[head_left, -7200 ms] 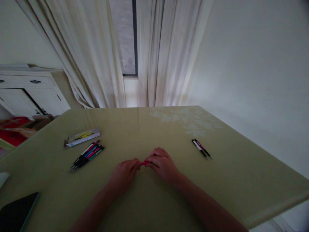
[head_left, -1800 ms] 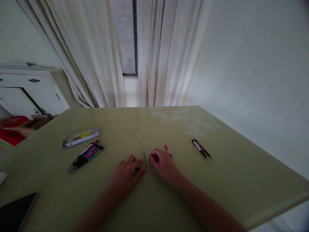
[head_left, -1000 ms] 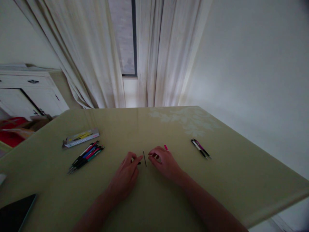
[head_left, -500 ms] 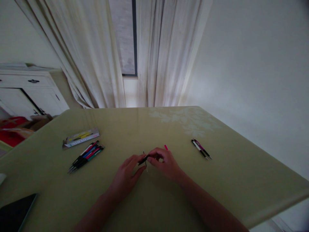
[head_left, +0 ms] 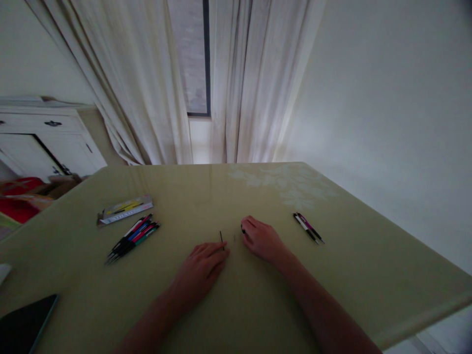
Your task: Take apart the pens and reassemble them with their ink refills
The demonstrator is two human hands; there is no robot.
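On the table (head_left: 184, 196), the right hand (head_left: 262, 239) has drawn apart from the left hand (head_left: 199, 270), leaving the parts seemingly separated: a black piece (head_left: 243, 228) held in the right's curled fingers; a dark rod (head_left: 221, 237) by the left's extended, nearly closed fingertips, grip unclear.

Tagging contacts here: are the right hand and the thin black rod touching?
Apart. The head view shows a strip of tabletop between the right hand and the thin black rod.
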